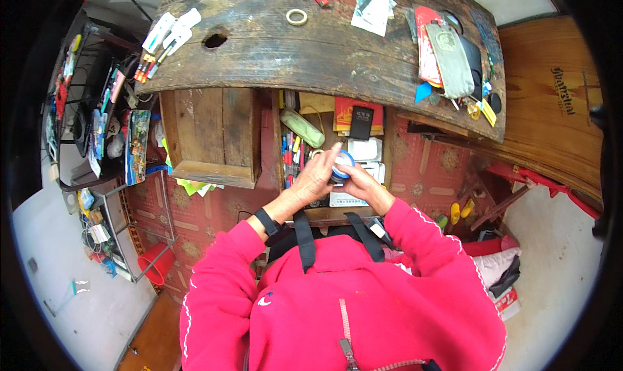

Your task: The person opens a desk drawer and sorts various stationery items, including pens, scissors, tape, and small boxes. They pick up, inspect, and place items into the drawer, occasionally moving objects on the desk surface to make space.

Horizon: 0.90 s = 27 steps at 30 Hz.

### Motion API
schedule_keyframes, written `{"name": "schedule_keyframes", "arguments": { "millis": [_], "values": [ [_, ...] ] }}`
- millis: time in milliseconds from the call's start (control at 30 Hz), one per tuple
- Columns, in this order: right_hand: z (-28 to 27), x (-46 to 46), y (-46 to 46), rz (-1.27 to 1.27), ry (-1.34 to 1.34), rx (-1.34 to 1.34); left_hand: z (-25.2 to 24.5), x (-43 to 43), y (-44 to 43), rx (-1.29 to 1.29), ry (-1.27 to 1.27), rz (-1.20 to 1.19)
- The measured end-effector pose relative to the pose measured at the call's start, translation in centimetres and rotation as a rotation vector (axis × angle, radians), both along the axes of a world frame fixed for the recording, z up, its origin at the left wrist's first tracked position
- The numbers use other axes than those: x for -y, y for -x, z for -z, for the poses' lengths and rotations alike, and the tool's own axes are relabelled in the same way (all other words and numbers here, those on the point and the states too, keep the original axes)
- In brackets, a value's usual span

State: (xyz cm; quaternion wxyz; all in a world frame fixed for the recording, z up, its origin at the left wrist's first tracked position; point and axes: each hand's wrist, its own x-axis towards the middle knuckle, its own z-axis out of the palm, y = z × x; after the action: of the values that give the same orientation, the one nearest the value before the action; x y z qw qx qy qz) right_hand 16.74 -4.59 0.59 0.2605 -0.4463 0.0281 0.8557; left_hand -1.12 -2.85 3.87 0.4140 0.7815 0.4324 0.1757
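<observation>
Both hands meet over the front of an open wooden drawer [388, 127]. Between them is a small round container or roll with a blue rim [348, 156]; which it is, I cannot tell. My left hand [314, 177] presses against its left side, fingers extended upward. My right hand [362, 182] grips it from the right, thumb over its face. Below them in the drawer lie pens and markers [288, 164], a green pencil case [302, 127], a black booklet [361, 122], a red-and-yellow folder [343, 109] and white boxes [365, 150]. The hands partly cover the drawer's middle.
A worn wooden desk [272, 54] overhangs the drawer, bearing a tape roll [296, 17], markers [151, 65] and a grey pouch [448, 59]. Another pulled-out drawer [209, 132] stands left. A metal rack [168, 210] and red bucket [156, 264] stand on the lower left.
</observation>
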Motion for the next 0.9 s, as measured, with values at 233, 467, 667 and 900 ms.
{"name": "schedule_keyframes", "arguments": {
  "millis": [233, 467, 667, 900],
  "values": [
    [1.0, 0.5, -2.1, 0.130, -0.049, -0.110, 0.2, -1.0, 0.2, 0.121, -0.072, 0.021],
    [0.1, -0.4, -3.0, 0.115, -0.330, 0.175, 1.8, -2.6, 0.8, 0.414, 0.976, -0.159],
    [0.1, 0.3, -4.0, -0.038, -0.398, 0.160, 2.8, -2.1, -1.2, 0.375, 0.891, -0.075],
    [0.4, 2.2, -7.8, 0.020, -0.338, 0.136, 4.0, -1.1, -2.6, 0.358, 0.963, 0.020]
  ]
}}
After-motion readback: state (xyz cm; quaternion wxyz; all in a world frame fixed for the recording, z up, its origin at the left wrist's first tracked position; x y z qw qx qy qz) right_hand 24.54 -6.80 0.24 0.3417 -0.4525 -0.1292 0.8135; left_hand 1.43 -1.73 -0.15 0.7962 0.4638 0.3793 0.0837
